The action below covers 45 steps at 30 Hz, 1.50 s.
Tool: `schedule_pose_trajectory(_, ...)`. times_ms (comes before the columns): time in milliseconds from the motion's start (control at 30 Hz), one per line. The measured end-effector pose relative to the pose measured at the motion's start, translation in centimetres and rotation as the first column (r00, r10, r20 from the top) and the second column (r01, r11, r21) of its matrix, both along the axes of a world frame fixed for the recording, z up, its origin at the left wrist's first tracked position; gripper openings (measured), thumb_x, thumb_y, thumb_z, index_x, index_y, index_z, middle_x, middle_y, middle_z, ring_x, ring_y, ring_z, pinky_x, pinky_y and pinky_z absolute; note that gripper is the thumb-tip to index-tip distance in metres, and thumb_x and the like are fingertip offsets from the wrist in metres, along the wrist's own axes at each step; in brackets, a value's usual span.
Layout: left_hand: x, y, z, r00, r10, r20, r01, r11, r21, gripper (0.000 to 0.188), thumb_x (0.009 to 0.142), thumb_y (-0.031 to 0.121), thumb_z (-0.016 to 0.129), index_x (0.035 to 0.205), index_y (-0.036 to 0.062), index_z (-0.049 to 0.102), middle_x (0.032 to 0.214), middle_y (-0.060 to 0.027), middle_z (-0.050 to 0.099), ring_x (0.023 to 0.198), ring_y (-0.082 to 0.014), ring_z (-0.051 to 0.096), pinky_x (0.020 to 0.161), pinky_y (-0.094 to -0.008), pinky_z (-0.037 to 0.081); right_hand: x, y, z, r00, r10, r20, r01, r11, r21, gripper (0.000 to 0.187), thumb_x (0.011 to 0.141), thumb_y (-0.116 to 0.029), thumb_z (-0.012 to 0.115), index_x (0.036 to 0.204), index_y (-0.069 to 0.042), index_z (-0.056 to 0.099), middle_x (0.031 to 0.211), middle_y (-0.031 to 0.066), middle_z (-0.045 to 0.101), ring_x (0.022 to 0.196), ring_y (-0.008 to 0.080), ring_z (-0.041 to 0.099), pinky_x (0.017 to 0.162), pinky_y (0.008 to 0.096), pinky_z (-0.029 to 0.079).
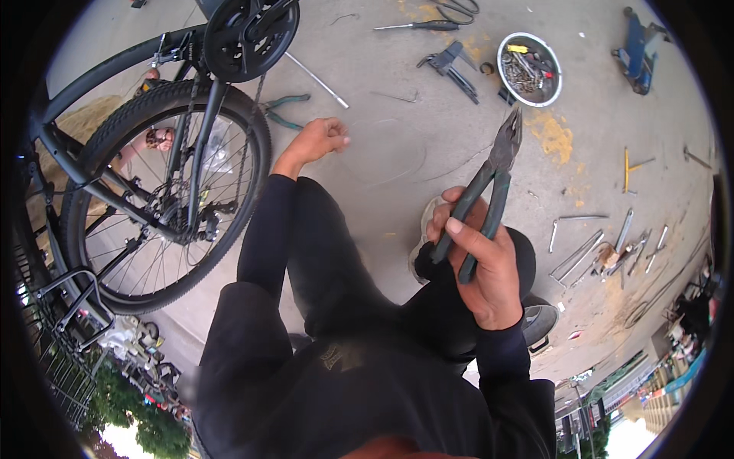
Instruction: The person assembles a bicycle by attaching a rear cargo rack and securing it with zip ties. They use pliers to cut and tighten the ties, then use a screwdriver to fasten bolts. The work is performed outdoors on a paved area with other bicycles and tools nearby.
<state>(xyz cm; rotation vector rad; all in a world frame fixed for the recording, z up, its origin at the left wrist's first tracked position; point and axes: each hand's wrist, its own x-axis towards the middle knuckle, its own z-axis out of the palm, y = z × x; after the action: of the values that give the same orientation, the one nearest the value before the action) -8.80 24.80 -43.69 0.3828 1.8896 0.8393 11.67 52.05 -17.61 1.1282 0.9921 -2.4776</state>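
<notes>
My right hand [489, 260] is wrapped round the dark green handles of a pair of combination pliers [503, 149]. Their metal jaws point up and away from me, and the handles are spread a little. My left hand [317, 141] hangs in front of my left knee, its fingers loosely curled with a gap at the thumb; I see nothing in it. Just beyond that hand, a second pair of green-handled pliers [284, 121] lies spread on the floor beside the rear wheel [262, 145] of a black bicycle [50, 107].
Ahead on the floor are a metal bowl [556, 86] of small parts, a black clamp-like tool [449, 67], a screwdriver [428, 25] and a long rod [317, 81]. Several wrenches [581, 256] and a yellow-handled hammer [627, 170] lie to the right. A blue jack-like tool [634, 53] stands far right.
</notes>
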Motion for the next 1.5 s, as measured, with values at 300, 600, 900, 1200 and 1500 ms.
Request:
schedule_pose_trajectory(300,-0.1,6.0,19.1,0.985,0.166,0.036,-0.169,0.934,0.315,0.031,0.102,0.026,0.059,0.114,-0.0020,0.061,0.086,-0.0080,0.075,0.058,-0.0072,0.061,0.054,-0.0231,0.046,-5.5,1.7,-5.1,0.935,0.352,0.036,-0.209,0.470,0.858,0.041,0.091,-0.020,0.070,0.121,0.002,0.053,0.106,0.0102,0.060,0.087,0.0210,0.057,0.080,0.0349,0.048)
schedule_pose_trajectory(600,-2.3,-0.1,17.9,0.600,0.721,0.346,-0.755,0.367,0.543,0.022,0.105,0.023,0.054,0.113,0.0033,0.061,0.097,-0.0053,0.071,0.048,-0.0048,0.036,0.048,-0.0215,0.030,-6.6,3.3,-10.8,0.970,0.243,-0.010,-0.136,0.579,0.804,0.033,0.093,-0.020,0.070,0.114,-0.003,0.052,0.079,0.0007,0.054,0.065,0.0105,0.052,0.057,0.0289,0.046)
schedule_pose_trajectory(900,0.3,-5.0,16.5,0.409,0.706,0.578,-0.808,-0.015,0.590,0.020,0.105,0.020,0.053,0.113,0.0029,0.059,0.089,-0.0017,0.062,0.056,-0.0099,0.044,0.055,-0.0256,0.037,-7.5,6.5,-12.5,0.990,-0.118,-0.080,0.142,0.824,0.548,0.020,0.091,-0.008,0.065,0.100,-0.005,0.048,0.072,0.0017,0.051,0.054,0.0108,0.049,0.046,0.0295,0.042)
schedule_pose_trajectory(1200,7.8,1.2,14.0,0.548,0.789,0.278,-0.776,0.354,0.522,0.024,0.106,0.029,0.055,0.115,0.0074,0.062,0.094,-0.0028,0.069,0.091,-0.0145,0.066,0.083,-0.0316,0.052,-8.1,4.7,-11.5,0.986,-0.006,-0.165,0.063,0.937,0.343,0.015,0.089,-0.006,0.066,0.096,-0.003,0.053,0.072,0.0021,0.053,0.057,0.0112,0.051,0.050,0.0302,0.041)
schedule_pose_trajectory(1500,9.8,0.4,14.7,0.442,0.784,0.436,-0.860,0.230,0.456,0.029,0.107,0.025,0.053,0.128,0.0055,0.051,0.122,-0.0156,0.065,0.113,-0.0299,0.067,0.079,-0.0312,0.060,-7.7,4.8,-10.8,0.980,-0.076,-0.186,0.094,0.992,0.089,0.013,0.096,-0.008,0.060,0.106,0.000,0.058,0.096,0.0146,0.067,0.089,0.0258,0.068,0.082,0.0431,0.060)
